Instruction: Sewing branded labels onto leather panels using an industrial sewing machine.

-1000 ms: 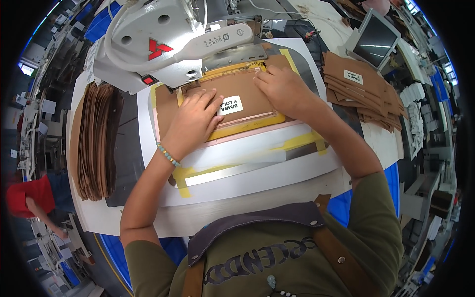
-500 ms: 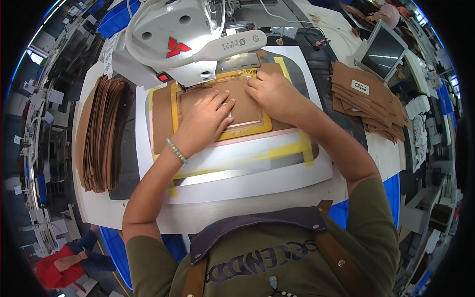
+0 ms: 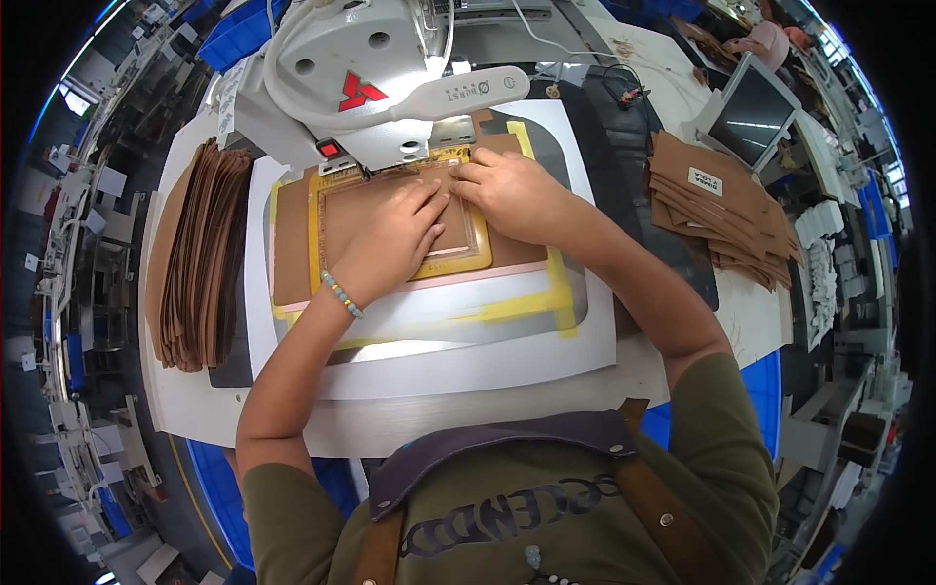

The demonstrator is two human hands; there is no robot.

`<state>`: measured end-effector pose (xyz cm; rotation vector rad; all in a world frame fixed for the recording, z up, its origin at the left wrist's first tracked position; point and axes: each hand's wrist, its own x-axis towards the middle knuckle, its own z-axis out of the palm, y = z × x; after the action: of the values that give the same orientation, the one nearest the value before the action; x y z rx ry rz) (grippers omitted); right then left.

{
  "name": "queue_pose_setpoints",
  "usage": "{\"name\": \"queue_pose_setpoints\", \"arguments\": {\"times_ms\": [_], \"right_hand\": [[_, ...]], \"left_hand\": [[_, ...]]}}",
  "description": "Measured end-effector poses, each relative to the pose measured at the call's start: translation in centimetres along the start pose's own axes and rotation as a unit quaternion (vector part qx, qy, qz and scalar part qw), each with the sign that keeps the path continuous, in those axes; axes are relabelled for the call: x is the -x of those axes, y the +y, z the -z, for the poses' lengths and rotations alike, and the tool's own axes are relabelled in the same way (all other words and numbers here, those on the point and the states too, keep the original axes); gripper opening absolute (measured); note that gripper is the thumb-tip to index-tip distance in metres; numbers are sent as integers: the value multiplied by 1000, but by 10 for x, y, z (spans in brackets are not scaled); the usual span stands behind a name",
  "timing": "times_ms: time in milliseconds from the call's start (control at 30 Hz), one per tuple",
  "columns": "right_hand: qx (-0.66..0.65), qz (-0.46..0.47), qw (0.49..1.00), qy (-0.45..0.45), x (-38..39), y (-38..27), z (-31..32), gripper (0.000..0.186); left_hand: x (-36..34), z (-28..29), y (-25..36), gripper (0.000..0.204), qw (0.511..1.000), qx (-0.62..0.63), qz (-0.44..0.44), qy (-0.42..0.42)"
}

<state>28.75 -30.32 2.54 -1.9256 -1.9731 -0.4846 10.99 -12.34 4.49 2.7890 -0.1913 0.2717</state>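
Observation:
A yellow rectangular frame point(image 3: 453, 266) lies on a brown leather-like panel point(image 3: 291, 234) beneath the white sewing machine head point(image 3: 339, 54). My left hand point(image 3: 393, 239) rests palm down across the brown piece inside the frame, fingers stretched out toward the upper right. Bent fingers of my right hand point(image 3: 512, 197) close on the frame's upper right side; their tips are partly hidden. Both frame and panel sit on a template plate edged with yellow tape point(image 3: 507, 307), over a large white sheet point(image 3: 439, 380). The needle area is mostly hidden behind the machine head.
A tall stack of brown pieces point(image 3: 195, 263) stands at the left. More brown pieces point(image 3: 721, 210), the top one with a white label, lie at the right by a screen point(image 3: 751, 112). Blue bins point(image 3: 759, 395) show below the table edge point(image 3: 390, 429).
The yellow frame, brown panel, plate and white sheet have slid left under the machine head, both hands moving with them. A person in red at the lower left has gone out of view.

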Motion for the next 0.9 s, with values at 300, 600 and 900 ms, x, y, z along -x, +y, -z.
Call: {"name": "queue_pose_setpoints", "arguments": {"times_ms": [300,600,900], "right_hand": [[-92,-51,994,-7,22,10,32,23],[-153,-49,985,-63,12,-4,36,28],[-91,42,995,19,-35,-36,-5,37]], "left_hand": [[0,13,-11,38,998,-57,-22,18],[20,31,-29,35,998,-57,8,28],[60,61,-38,44,995,82,17,-63]]}}
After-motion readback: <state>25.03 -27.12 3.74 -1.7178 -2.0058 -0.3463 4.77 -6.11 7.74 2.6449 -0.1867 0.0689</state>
